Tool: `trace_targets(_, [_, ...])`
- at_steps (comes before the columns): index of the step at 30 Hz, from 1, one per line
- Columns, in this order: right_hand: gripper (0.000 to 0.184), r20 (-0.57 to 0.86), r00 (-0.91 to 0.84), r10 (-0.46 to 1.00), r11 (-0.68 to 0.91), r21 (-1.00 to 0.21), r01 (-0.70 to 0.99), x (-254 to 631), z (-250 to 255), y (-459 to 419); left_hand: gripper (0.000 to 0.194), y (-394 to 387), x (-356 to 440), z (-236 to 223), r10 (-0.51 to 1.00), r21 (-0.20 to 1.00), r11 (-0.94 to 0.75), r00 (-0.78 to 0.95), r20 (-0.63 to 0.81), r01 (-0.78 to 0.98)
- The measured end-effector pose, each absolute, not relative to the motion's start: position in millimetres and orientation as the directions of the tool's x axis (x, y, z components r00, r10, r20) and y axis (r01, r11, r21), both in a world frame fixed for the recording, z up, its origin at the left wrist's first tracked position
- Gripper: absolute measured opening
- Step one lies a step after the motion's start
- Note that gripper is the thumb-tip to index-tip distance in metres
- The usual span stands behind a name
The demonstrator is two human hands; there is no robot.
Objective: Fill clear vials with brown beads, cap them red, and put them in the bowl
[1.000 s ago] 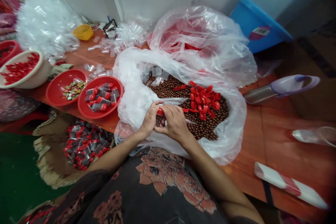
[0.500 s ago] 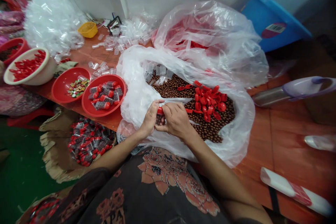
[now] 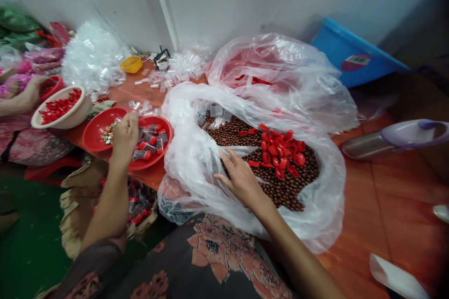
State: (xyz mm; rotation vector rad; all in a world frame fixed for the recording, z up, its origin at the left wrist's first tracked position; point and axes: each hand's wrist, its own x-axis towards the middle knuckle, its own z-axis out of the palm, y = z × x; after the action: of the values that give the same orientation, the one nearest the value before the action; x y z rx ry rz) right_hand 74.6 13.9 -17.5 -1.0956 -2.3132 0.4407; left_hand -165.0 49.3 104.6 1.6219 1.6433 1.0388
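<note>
My left hand (image 3: 125,136) is over the meeting rims of two red bowls, its fingers curled; whatever is in them is hidden. The left red bowl (image 3: 90,133) holds small colourful wrapped pieces. In the right red bowl (image 3: 167,149) lie clear tubes with red caps (image 3: 149,142) and dark contents. My right hand (image 3: 242,178) is open, fingers spread, above the near left edge of a white plastic bag (image 3: 185,142). Inside the opened bag are brown chocolate balls (image 3: 280,194), a heap of small red scoops (image 3: 280,149) and several empty clear tubes (image 3: 217,117).
A cardboard box (image 3: 75,201) of filled tubes stands below the table edge. A white bowl (image 3: 77,114) of red pieces is at left, near another person's arm (image 3: 21,103). Behind are a pile of clear tubes (image 3: 91,60) and a blue tub (image 3: 354,56); a flask (image 3: 368,142) lies right.
My hands, together around a red-capped tube before, have parted. The left has gone left to the red bowls; the right has opened over the bag. The view has tilted up slightly.
</note>
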Motion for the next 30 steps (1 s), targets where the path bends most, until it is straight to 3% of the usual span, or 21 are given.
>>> trace_targets(4, [0.048,0.295,-0.47,0.832,0.551,-0.536,0.64,94,-31,20,0.032,84,-169,117,0.968,0.672,-0.139,-0.042,0.246,0.727])
trace_targets(7, [0.037,0.263,-0.454,0.851,0.52,-0.545,0.658,102,-29,25,0.028,113,-151,101,0.967,0.535,-0.16,0.023,0.253,0.829])
trace_targets(9, [0.034,0.248,-0.451,0.858,0.508,-0.55,0.663,108,-27,27,0.026,137,-130,78,0.991,0.472,-0.11,0.057,0.125,0.875])
trace_targets(11, [0.032,0.232,-0.436,0.87,0.486,-0.556,0.674,116,-26,27,0.025,163,-108,50,0.991,0.354,0.028,0.02,-0.131,0.935])
trace_targets(13, [0.032,0.214,-0.405,0.889,0.451,-0.559,0.696,128,-27,28,0.026,185,-94,23,0.973,0.296,0.104,-0.035,-0.228,0.95])
trace_targets(20, [0.032,0.24,-0.293,0.925,0.376,-0.485,0.79,168,-32,59,0.044,201,-115,-10,0.97,0.395,0.058,0.041,-0.239,0.917])
trace_targets(25, [0.037,0.21,-0.389,0.897,0.44,-0.342,0.83,153,-37,115,0.033,188,-114,-20,0.934,0.495,0.065,0.121,-0.335,0.867])
trace_targets(30, [0.034,0.111,-0.448,0.887,0.462,-0.203,0.864,127,-38,153,0.029,193,-84,-41,0.935,0.585,0.088,0.135,-0.327,0.806])
